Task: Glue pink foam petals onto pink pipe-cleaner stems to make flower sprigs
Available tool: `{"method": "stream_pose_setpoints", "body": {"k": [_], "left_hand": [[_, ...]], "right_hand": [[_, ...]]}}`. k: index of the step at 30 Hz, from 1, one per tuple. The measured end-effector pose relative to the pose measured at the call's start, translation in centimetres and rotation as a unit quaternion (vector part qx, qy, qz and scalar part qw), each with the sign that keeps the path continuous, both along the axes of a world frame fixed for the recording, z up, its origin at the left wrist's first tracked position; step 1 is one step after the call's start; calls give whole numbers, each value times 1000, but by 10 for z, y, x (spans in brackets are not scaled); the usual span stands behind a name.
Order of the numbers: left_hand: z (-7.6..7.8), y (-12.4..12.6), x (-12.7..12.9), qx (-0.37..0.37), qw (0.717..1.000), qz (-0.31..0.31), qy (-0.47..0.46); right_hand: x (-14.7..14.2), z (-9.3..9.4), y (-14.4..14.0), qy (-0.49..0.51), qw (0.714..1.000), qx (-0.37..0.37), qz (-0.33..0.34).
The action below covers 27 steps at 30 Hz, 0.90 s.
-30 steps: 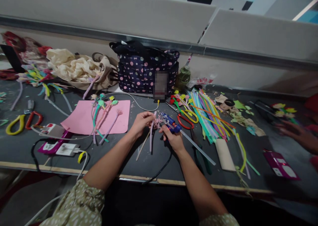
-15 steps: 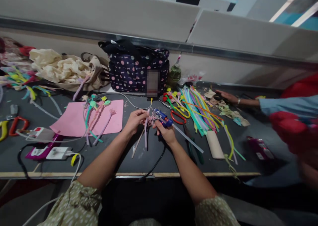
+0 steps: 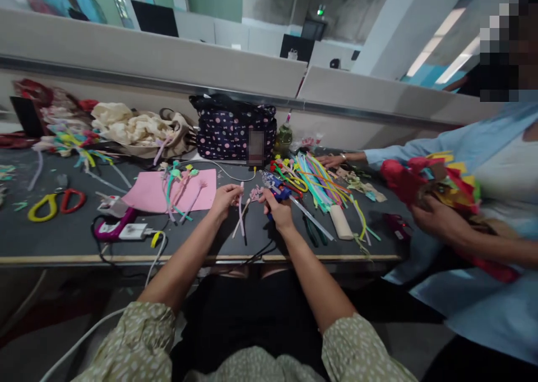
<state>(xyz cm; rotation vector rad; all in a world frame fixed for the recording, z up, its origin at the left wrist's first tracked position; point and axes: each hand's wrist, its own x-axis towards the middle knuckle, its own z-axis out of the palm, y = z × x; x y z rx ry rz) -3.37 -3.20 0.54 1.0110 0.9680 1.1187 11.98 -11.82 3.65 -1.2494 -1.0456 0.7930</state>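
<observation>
My left hand (image 3: pixel 226 200) is closed in a pinch on the upper end of a thin lilac pipe cleaner (image 3: pixel 241 219), which hangs down toward me. A pale stick (image 3: pixel 239 223) lies crossing behind it. My right hand (image 3: pixel 278 211) is wrapped around a blue glue gun (image 3: pixel 282 190), though its fingers partly hide the handle. Out of the gun's back a long clear glue stick (image 3: pixel 313 219) slopes to the lower right. Between my hands, small pink pieces (image 3: pixel 255 192) lie in a heap on the dark table.
Left are pink paper (image 3: pixel 145 189) with fluffy stems, scissors (image 3: pixel 44 207) and a power strip (image 3: pixel 112 231). A polka-dot bag (image 3: pixel 227 130) and phone (image 3: pixel 255 147) stand behind. To the right lie colourful pipe cleaners (image 3: pixel 317 175), a cardboard tube (image 3: pixel 341 222) and a co-worker's reaching hand (image 3: pixel 332 161).
The view has tilted up and shifted right, bringing in more of the co-worker, who holds a colourful bundle. My left hand with the lilac pipe cleaner has drawn apart from the pink pieces.
</observation>
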Motion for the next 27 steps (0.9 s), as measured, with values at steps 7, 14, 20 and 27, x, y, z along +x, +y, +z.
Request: {"method": "stream_pose_setpoints", "body": {"k": [7,14,20,27], "left_hand": [[6,-74,-24,-22,996,61,-59],[22,-178,-31,16,990,71,-120],[44,-223,-29,17,990,55,-131],[55,-233,-35,36,986,70,-147]], "right_hand": [[-22,-4,-64,14,1000,-4,2],[-23,13,-152,15,1000,11,-3],[-21,18,-207,-1,998,44,41],[-30,29,-227,-54,994,62,76]]}}
